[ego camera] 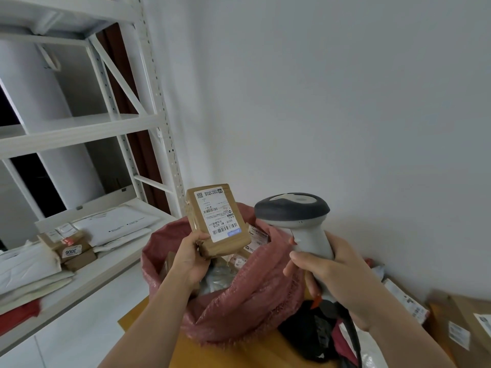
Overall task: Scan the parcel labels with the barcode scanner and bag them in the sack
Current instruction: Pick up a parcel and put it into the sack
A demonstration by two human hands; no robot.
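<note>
My left hand (pixel 191 257) grips the lower corner of a small brown cardboard parcel (pixel 202 213) and holds it upright above the sack, its white barcode label (pixel 217 214) facing me. My right hand (pixel 334 274) grips the handle of a grey and white barcode scanner (pixel 293 212), whose dark head sits just right of the parcel. The pink woven sack (pixel 239 301) stands open below both hands, with several labelled parcels visible inside it.
A white metal shelf rack (pixel 111 128) stands at the left; its lowest shelf carries white mailers (pixel 119 224) and small brown boxes (pixel 71 251). More labelled parcels (pixel 462 322) lie at the lower right by the wall. The scanner's black cable (pixel 353 338) hangs down over dark items.
</note>
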